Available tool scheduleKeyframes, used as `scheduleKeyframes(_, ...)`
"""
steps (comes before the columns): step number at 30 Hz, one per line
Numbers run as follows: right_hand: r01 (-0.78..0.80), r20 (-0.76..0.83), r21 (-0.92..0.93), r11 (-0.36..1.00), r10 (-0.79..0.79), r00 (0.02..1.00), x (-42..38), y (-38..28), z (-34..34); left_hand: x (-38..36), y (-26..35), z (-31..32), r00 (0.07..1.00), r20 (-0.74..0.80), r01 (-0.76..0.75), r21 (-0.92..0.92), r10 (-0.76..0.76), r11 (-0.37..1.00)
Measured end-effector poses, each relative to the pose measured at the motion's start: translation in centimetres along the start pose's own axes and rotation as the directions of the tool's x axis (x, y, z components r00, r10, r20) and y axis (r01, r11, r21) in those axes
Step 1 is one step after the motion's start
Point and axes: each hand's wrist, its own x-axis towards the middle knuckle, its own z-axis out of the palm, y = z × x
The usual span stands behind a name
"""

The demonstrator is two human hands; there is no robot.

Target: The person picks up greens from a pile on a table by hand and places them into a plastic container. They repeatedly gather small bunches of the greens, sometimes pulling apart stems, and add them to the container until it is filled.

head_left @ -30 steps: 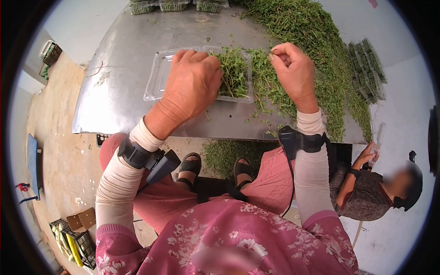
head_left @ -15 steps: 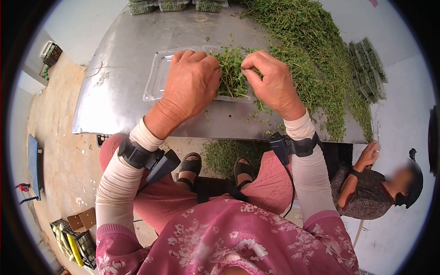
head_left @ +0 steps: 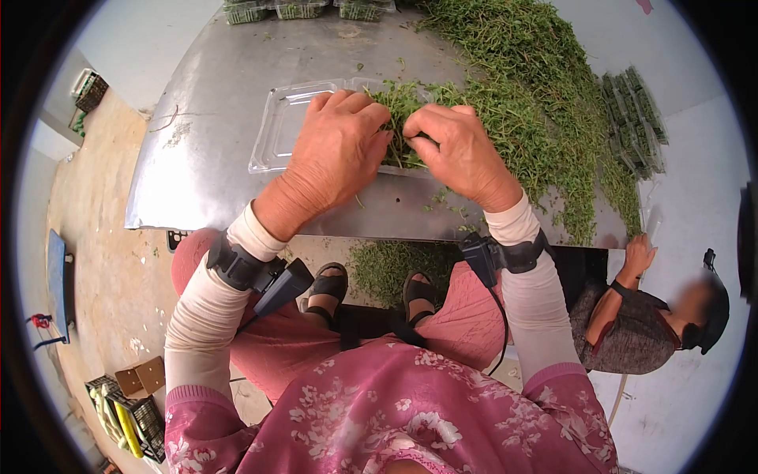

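An opened clear plastic clamshell box lies on the metal table, its flat half to the left and its other half filled with leafy green sprigs. My left hand is closed at the left side of these sprigs, its fingertips curled down against the stems. From the right, my right hand pinches at the sprigs with thumb and fingers close together, facing the left thumb. The hands hide much of the filled half, so the exact grip is partly out of sight.
A large heap of greens covers the table's right side. Filled clear boxes stand at the far edge, and more are stacked at the right. Another person is at the lower right. Greens lie beneath the table.
My right hand has moved left and slightly down, closer to the left hand. My left hand has shifted slightly right. The other person's hand has opened out near the table corner.
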Motion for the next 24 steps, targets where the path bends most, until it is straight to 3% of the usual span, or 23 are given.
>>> scheduleKeyframes(6,0.028,-0.013,0.067,0.997,-0.027,1.000,-0.1,0.4,-0.4,-0.1,-0.1,0.2,1.000,0.019,-0.009,-0.021,0.009,1.000)
scheduleKeyframes(13,-0.258,-0.170,0.113,0.959,0.275,0.946,-0.4,3.0,-4.2,-0.1,0.6,0.0,0.993,0.056,-0.107,0.028,0.105,0.994)
scheduleKeyframes(17,-0.397,-0.170,0.097,0.913,0.408,0.897,-1.1,4.6,-5.4,-0.5,1.1,0.4,0.975,0.152,-0.176,0.074,0.163,0.982)
scheduleKeyframes(20,-0.471,-0.046,0.013,0.882,0.471,0.881,-1.8,5.3,-5.4,-0.7,1.1,0.4,0.957,0.263,-0.147,0.069,0.124,0.987)
scheduleKeyframes(24,-0.473,0.214,-0.054,0.879,0.473,0.854,-2.3,6.2,-4.3,-0.8,1.1,0.6,0.949,0.292,-0.157,0.109,0.119,0.982)
